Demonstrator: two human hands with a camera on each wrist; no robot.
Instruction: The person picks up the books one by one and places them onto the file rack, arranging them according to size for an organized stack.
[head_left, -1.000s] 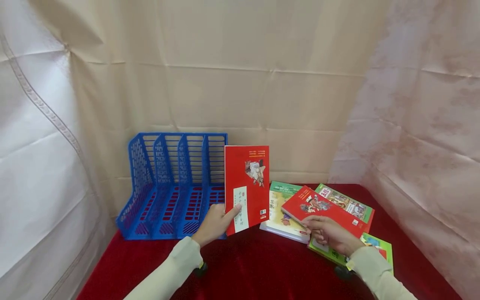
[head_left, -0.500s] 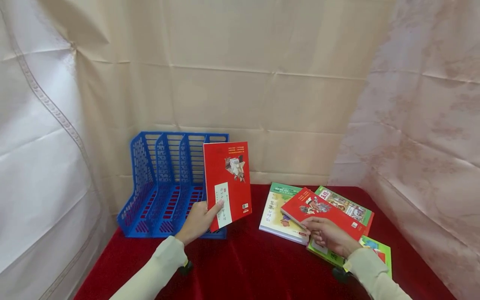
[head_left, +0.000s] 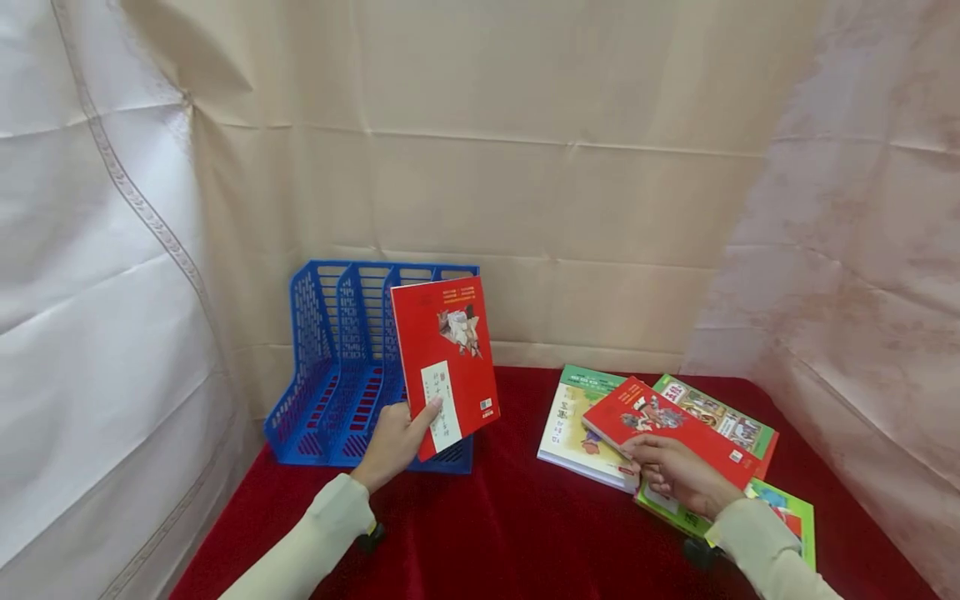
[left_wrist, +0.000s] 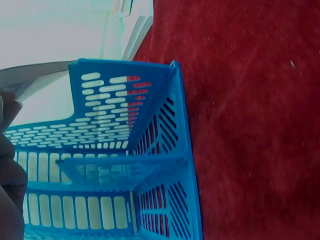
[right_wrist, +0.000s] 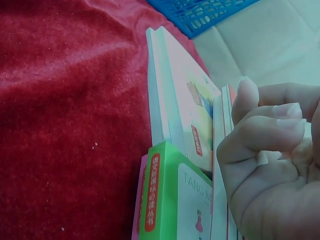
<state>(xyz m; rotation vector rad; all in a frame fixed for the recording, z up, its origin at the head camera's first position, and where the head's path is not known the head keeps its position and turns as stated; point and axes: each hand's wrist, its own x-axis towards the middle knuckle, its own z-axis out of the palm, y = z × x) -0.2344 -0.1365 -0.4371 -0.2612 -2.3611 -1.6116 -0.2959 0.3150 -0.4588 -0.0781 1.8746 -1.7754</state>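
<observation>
My left hand (head_left: 392, 442) grips a red book (head_left: 459, 346) by its lower left edge, thumb across the pale title strip. The book is raised in front of a blue file rack (head_left: 311, 400) and hides part of its right side. In the left wrist view, part of the left hand (left_wrist: 12, 172) shows beside the blue rack (left_wrist: 112, 105). At the right, my right hand (head_left: 678, 471), fingers loosely curled, rests at the near edge of another red book (head_left: 660, 421) lying on a pile. In the right wrist view, nothing shows between that hand's fingers (right_wrist: 267, 135).
Beside and under the red book lie a white-and-yellow book (head_left: 566, 433), a green book with pictures (head_left: 723, 417) and a bright green book (head_left: 798, 512). A dark red cloth (head_left: 517, 517) covers the table. Pale curtains (head_left: 540, 200) hang behind and at both sides.
My left hand has carried the red book leftward, in front of the rack, and tilted it slightly. My right hand stays at the pile. The head view has shifted slightly.
</observation>
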